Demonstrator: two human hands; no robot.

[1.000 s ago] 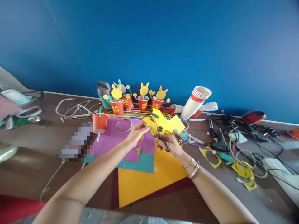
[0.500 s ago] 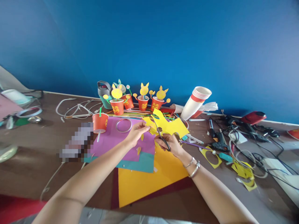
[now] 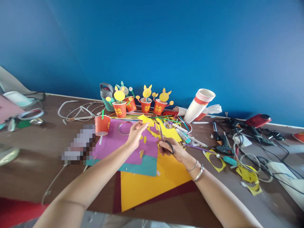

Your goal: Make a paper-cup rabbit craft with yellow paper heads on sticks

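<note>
Saw, far left, a white ring of tape lying near a shiny metallic thing, then a looped white cable and, nearer, a pixelated patch. Noted next a red paper cup with a green strip at its rim, and behind it a grey-lidded bottle. Found purple paper over teal paper, with four red cups bearing paper animal heads lined up before the blue wall. Saw the left hand pinching a small yellow piece of paper between thumb and fingertips — near the back edge of the purple paper. Noticed leaf-shaped yellow cutouts on the purple. Found the right hand curled round the black handles of the scissors, blades pointing away — could not tell how far parted. Saw a larger ragged yellow sheet just beyond those knuckles. Noted farther right a leaning stack of white cups, then a yellow scrap with a round hole, beside a black glue gun.
</note>
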